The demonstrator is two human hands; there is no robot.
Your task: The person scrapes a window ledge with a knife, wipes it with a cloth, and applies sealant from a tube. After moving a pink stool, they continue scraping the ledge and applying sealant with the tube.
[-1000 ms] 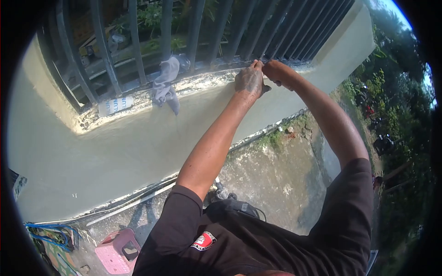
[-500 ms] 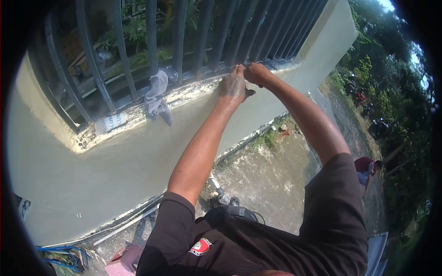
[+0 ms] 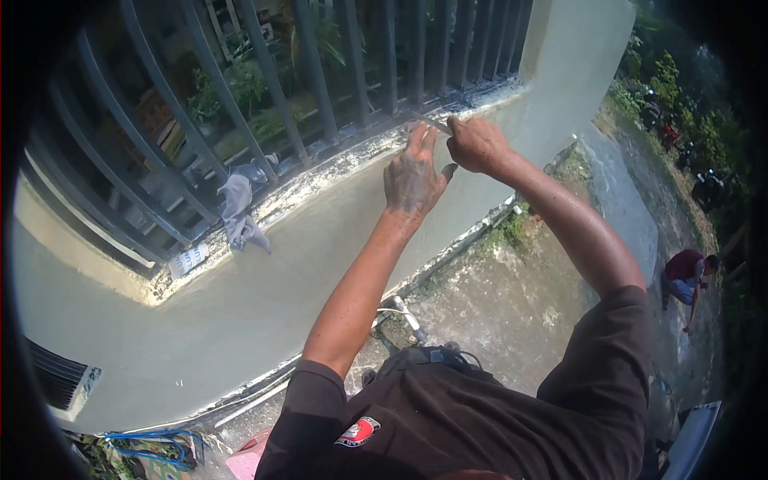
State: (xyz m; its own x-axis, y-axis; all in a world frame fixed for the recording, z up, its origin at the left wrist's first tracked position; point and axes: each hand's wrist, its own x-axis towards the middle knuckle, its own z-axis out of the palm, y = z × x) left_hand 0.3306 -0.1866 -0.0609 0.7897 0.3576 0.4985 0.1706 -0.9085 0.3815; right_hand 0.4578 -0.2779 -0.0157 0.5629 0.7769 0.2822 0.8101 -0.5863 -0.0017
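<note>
Both hands are at the rough window ledge (image 3: 320,178) below a row of dark metal bars (image 3: 312,72). My right hand (image 3: 478,146) is closed round a thin flat tool (image 3: 432,122), whose narrow blade points left towards the foot of the bars. What kind of tool it is cannot be made out. My left hand (image 3: 413,178), its back smeared grey, reaches up beside it with the fingers stretched out and the thumb apart; the fingertips are close to the blade. A grey cloth (image 3: 238,210) hangs over the ledge to the left.
A printed white-and-blue strip (image 3: 189,261) lies at the ledge's left end. White pipe (image 3: 410,318) stands low by the wall. Blue hoses (image 3: 152,446) and a pink object (image 3: 246,462) are at the lower left. Another person (image 3: 686,278) crouches on the path at the right.
The view has shifted. My right hand has drawn back from the bars and the thin blade now shows. My left hand's fingers have spread, and the two hands are farther apart.
</note>
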